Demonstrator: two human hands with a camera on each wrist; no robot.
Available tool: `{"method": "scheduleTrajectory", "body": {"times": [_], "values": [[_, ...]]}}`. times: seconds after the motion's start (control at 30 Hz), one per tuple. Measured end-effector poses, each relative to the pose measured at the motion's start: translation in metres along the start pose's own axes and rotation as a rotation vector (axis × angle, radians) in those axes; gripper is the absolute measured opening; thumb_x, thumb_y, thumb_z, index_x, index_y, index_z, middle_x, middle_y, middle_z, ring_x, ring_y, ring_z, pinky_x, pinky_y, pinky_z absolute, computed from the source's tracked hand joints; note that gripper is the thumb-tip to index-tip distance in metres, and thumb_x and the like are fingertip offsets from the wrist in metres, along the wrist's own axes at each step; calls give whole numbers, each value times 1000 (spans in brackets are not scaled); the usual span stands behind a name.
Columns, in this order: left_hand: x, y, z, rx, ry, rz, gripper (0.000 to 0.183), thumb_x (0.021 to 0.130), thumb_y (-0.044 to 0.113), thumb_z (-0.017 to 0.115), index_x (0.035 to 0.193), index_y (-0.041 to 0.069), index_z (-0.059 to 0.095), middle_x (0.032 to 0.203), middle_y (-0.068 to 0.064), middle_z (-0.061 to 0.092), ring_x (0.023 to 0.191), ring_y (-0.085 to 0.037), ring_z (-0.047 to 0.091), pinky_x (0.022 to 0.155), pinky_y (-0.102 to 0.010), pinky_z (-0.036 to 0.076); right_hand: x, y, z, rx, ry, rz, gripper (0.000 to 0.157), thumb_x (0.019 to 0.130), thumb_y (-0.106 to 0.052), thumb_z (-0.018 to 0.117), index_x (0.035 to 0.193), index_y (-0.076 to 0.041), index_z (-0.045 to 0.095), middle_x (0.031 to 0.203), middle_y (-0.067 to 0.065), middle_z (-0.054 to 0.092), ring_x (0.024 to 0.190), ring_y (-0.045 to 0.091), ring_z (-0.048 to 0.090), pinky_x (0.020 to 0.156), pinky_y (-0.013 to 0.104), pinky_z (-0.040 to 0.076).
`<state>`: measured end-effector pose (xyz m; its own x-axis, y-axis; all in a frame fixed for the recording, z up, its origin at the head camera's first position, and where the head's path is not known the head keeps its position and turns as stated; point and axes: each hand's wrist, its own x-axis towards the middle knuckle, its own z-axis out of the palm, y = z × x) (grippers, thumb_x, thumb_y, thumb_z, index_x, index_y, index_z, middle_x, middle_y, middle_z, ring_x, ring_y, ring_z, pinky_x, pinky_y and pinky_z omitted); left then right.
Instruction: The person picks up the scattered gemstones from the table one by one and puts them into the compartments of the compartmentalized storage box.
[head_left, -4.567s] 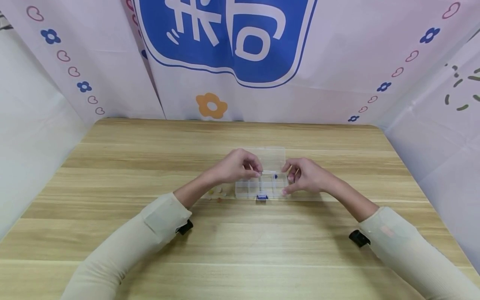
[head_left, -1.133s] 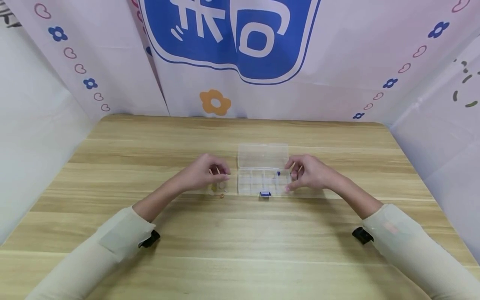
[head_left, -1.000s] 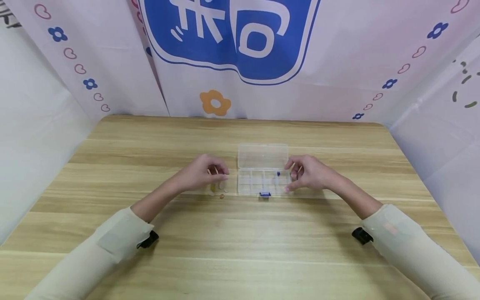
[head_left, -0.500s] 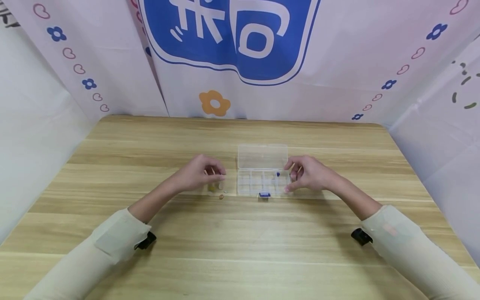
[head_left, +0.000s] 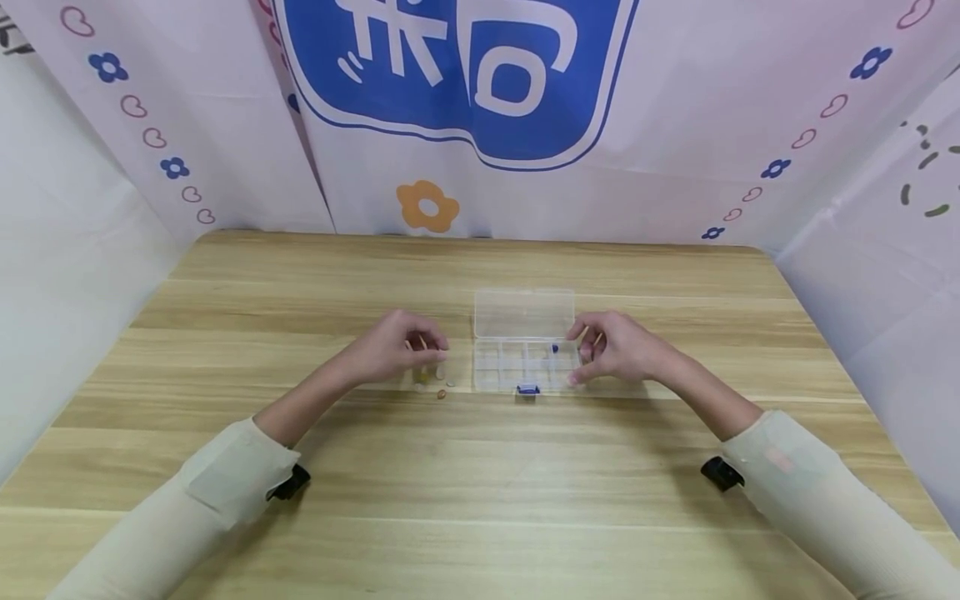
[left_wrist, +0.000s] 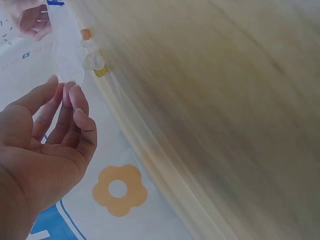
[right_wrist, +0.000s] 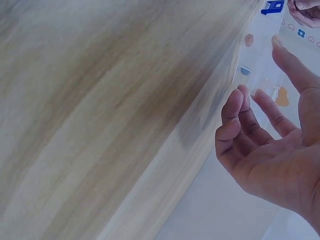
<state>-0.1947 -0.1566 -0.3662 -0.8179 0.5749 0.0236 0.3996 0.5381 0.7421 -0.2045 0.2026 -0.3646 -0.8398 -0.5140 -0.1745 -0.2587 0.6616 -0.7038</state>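
Observation:
A clear plastic compartment box lies on the table with its lid folded back and a blue latch at the front. My right hand holds the box's right end between thumb and fingers. One dark blue bead sits toward the back right inside. Left of the box, my left hand hovers with bent fingers, thumb and index tip slightly apart. Just below its fingertips lie small beads: an orange one, a clear one and a yellow one.
The wood-grain table runs back to a white printed cloth standing as a backdrop. Similar cloth hangs along both sides. Black straps show under both sleeve cuffs.
My left hand has moved left, from over the box to the beads, and drifted slightly farther left over the last second. My right hand has stayed at the box's right end.

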Motion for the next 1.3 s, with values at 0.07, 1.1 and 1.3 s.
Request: {"method": "scheduleTrajectory", "body": {"times": [0.07, 1.1, 1.3], "values": [[0, -1, 0, 1, -2, -5, 7, 95, 2, 73, 98, -4, 76, 86, -6, 72, 77, -16, 64, 75, -29, 56, 0, 0, 0, -3, 1, 2, 55, 76, -15, 94, 118, 5, 64, 89, 11, 65, 78, 21, 59, 70, 30, 52], [7, -8, 5, 65, -106, -36, 4, 91, 3, 79, 93, -1, 78, 86, -4, 75, 77, -14, 66, 72, -30, 57, 1, -1, -1, -15, 4, 24, 56, 75, -14, 94, 118, 5, 64, 89, 10, 65, 79, 21, 60, 76, 35, 53], [7, -5, 2, 69, -81, -28, 4, 91, 3, 79, 93, 0, 79, 87, -4, 75, 77, -16, 64, 71, -31, 55, 2, 0, -1, -13, -2, 24, 56, 76, -14, 94, 119, 5, 64, 88, 9, 65, 78, 21, 60, 74, 34, 53]]}}
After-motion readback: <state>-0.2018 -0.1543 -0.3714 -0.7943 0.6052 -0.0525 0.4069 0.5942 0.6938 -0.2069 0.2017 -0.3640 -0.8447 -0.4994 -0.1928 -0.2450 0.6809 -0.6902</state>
